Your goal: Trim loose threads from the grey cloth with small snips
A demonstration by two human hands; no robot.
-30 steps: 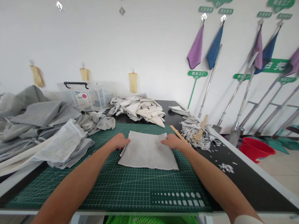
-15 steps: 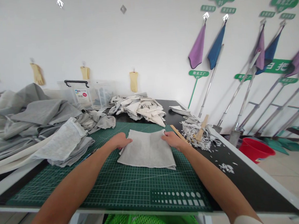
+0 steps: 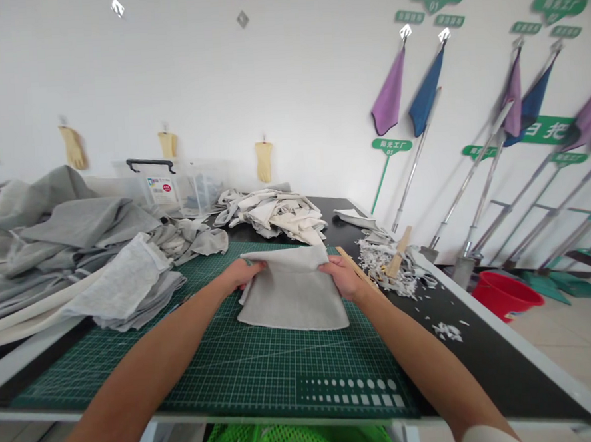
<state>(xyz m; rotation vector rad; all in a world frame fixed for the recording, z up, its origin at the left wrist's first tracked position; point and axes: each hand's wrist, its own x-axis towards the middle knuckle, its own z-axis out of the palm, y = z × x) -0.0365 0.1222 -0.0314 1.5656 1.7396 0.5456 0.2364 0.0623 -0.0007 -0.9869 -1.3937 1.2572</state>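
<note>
A light grey piece of cloth (image 3: 294, 298) is held between my two hands above the green cutting mat (image 3: 224, 365). My left hand (image 3: 246, 272) pinches its left side near the far end, and my right hand (image 3: 343, 275) grips the right side at about the same height. Along the top, a strip of the cloth is folded over toward me. Its near edge hangs down close to the mat. Both hands are closed, the fingertips partly hidden by the fabric.
Grey cloths (image 3: 90, 223) are heaped at the left, beside a clear plastic box (image 3: 161, 189). Pale fabric pieces (image 3: 275, 212) pile up behind the mat. To the right lie a wooden ruler (image 3: 353, 265), shredded scraps (image 3: 385, 262) and a wooden stick (image 3: 400, 253). A red bucket (image 3: 507, 295) stands on the floor.
Both hands have lifted the far part of the cloth, and its top strip now flops over toward me. Before, the cloth lay flatter on the mat.
</note>
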